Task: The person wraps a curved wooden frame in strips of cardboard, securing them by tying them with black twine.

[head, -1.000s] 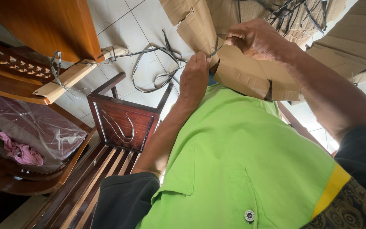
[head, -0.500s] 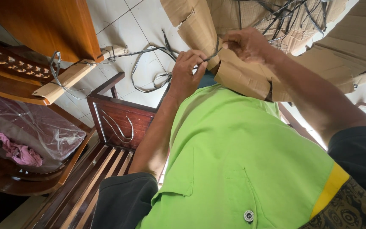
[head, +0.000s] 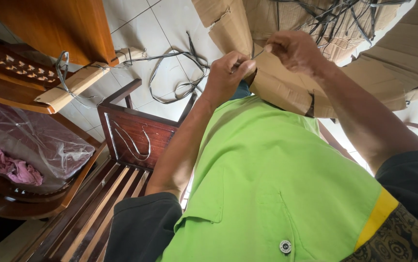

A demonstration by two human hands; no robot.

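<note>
Both hands are working at the same spot, at about 12 o'clock in the view. The left hand [head: 226, 73] is closing its fingers in a pinch on a thin dark strap [head: 256, 54]; the right hand [head: 294, 48] is pinching the other end of that short stretch, fingers curled tight. The strap is running taut between them, lying against a folded piece of cardboard [head: 277, 87] just above the green shirt [head: 267, 184].

Progress, as a judgement: unpacking is looking partly done. Cardboard at 1 o'clock is already lying torn and opened out, and a heap of loose straps [head: 335, 14] is resting on it. More loose straps [head: 175, 77] are curling on the tiled floor [head: 136, 19] at 11 o'clock. The strap in hand is not yet free of its cardboard.

Materials:
- Cardboard: brown, corrugated, matte, creased, ragged at torn edges.
- Straps: narrow, flat, dark, springy, holding loops.
- Floor: pale glossy tiles.
- Wooden furniture frame [head: 136, 131] at 8 o'clock: dark reddish, lacquered, slatted.
- At 9 o'clock, clear crinkled plastic sheet [head: 44, 145] is covering a pink cloth [head: 12, 170].
</note>
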